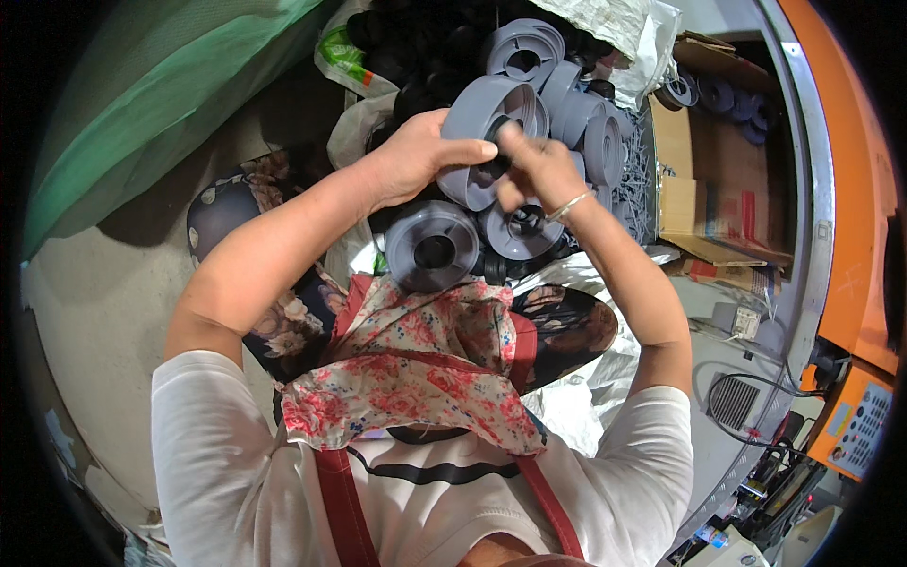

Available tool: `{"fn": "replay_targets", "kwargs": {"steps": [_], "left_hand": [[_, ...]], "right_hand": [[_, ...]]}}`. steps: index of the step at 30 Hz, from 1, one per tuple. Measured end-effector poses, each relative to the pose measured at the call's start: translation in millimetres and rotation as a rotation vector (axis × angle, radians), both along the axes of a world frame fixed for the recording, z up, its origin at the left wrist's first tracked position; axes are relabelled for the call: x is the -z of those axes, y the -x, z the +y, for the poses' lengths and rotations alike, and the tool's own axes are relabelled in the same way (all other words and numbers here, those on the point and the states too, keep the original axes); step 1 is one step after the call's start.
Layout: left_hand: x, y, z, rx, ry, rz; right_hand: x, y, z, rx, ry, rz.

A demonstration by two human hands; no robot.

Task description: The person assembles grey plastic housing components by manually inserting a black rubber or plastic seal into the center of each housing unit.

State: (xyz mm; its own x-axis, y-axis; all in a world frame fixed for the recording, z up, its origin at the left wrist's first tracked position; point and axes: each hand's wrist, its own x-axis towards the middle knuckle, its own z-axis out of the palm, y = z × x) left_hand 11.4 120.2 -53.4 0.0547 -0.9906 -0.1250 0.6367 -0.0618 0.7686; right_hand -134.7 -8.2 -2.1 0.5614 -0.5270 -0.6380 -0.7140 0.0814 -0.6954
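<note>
My left hand (414,159) is closed around the rim of a grey round plastic reel-like part (470,106), its thumb laid across the part's open face. Over the hub of that same part is my right hand (540,170), wearing a bracelet, its fingers bent and smeared by motion. A small black piece shows at the hub between the hands; whether my right fingers grip it is unclear. Just below sit another grey reel (404,236) near my lap and a second one (513,233) under my right hand. More grey reels (525,45) are heaped beyond.
Black round parts (416,42) lie piled behind the grey ones. An opened cardboard box (678,208) with more grey reels stands at right, beside an orange machine (850,189) with a button panel. Green netting (142,113) hangs at left. White sacking (576,402) lies by my right knee.
</note>
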Motion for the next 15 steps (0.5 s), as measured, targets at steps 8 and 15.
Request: {"fn": "replay_targets", "kwargs": {"steps": [8, 15], "left_hand": [[13.2, 13.1, 22.8, 0.271, 0.222, -1.071], [22.7, -0.4, -2.6, -0.189, -0.154, -0.589]], "right_hand": [[66.7, 14.9, -95.6, -0.193, 0.988, 0.196], [157.0, 34.6, -154.0, -0.145, 0.926, 0.522]]}}
